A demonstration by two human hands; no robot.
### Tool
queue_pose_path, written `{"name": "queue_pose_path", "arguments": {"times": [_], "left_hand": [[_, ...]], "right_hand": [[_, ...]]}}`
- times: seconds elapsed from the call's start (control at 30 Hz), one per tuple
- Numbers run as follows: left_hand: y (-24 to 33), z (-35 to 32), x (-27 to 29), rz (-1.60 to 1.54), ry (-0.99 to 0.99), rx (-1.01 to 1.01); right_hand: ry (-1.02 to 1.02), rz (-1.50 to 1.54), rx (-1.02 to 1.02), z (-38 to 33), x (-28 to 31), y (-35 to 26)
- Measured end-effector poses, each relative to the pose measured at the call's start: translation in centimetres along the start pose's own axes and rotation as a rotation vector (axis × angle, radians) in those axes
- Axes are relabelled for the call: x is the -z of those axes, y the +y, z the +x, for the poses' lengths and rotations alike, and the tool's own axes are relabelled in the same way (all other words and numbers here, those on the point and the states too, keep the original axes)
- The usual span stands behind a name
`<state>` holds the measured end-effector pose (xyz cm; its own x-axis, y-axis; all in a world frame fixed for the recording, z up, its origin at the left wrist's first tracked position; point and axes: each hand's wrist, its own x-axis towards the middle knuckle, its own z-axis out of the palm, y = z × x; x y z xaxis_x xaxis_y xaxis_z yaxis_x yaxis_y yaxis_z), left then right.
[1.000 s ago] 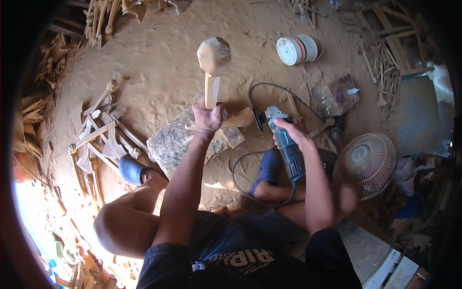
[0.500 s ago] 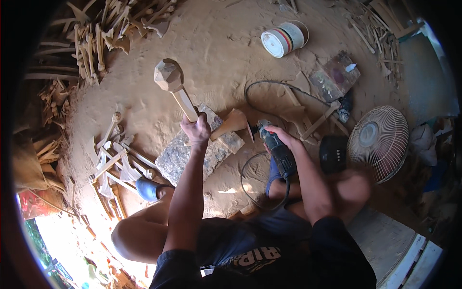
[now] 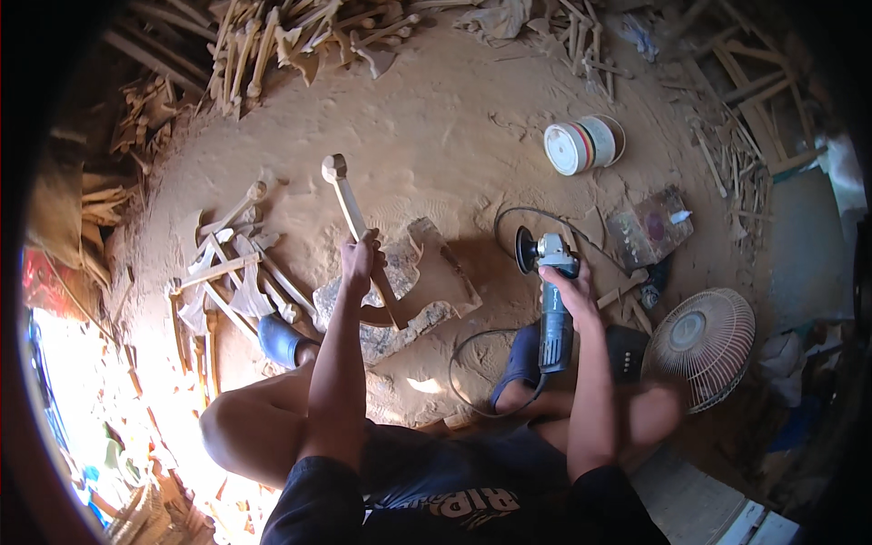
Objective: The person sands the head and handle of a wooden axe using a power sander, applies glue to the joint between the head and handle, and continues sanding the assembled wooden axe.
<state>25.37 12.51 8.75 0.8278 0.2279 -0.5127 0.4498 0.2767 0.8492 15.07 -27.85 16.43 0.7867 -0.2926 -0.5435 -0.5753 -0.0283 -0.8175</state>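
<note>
1. L. hand (image 3: 361,257): fingers wrapped tight round mid-shaft of a long wooden pc. (image 3: 348,207), faceted knob up and away from the body. Pc. slants over the mottled block (image 3: 391,345); whether its low end rests there, can't tell from where I stand.

2. R. hand (image 3: 574,295): curled round an angle grinder (image 3: 556,331), head up. Disc (image 3: 524,250) faces L., apart from the wood. Spinning or not: can't tell.

3. Risk, grip: one bare hand only on the pc.; if the disc bites, pc. could twist and the grinder kick twd. L. wrist.

4. Risk, cable (image 3: 451,374): loops nr. the R. shoe (image 3: 520,359) and shin; a snag could jerk the tool off line.

5. Risk, legs: bare knees either side, no apron seen; a slip downward could reach skin.

6. Further out: fan (image 3: 688,329) beside R. knee, could blow dust about if on. Wooden pcs. heaped (image 3: 218,272) nr. L. shoe (image 3: 280,341); a foot shift might topple them. Striped bucket (image 3: 568,148), on its side, well apart; could roll if knocked, minor.
</note>
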Motion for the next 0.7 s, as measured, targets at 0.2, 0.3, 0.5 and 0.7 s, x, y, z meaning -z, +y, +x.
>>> {"name": "queue_pose_path", "arguments": {"times": [0.2,0.3,0.5,0.7], "left_hand": [[-4.0,2.7,6.9,-0.032,-0.180,0.020],[-4.3,1.7,4.4,0.053,-0.051,-0.025],[-2.9,0.2,3.9,0.321,0.174,-0.196],[-2.4,-0.6,4.1,0.309,0.167,-0.224]], "right_hand": [[-0.015,-0.775,0.654,-4.3,-6.5,-7.2],[-0.108,-1.043,0.587,-6.6,-10.7,-9.6],[-0.358,-1.311,0.601,-6.7,-18.8,-8.8],[-0.398,-1.406,0.646,-6.5,-21.8,-7.3]]}}
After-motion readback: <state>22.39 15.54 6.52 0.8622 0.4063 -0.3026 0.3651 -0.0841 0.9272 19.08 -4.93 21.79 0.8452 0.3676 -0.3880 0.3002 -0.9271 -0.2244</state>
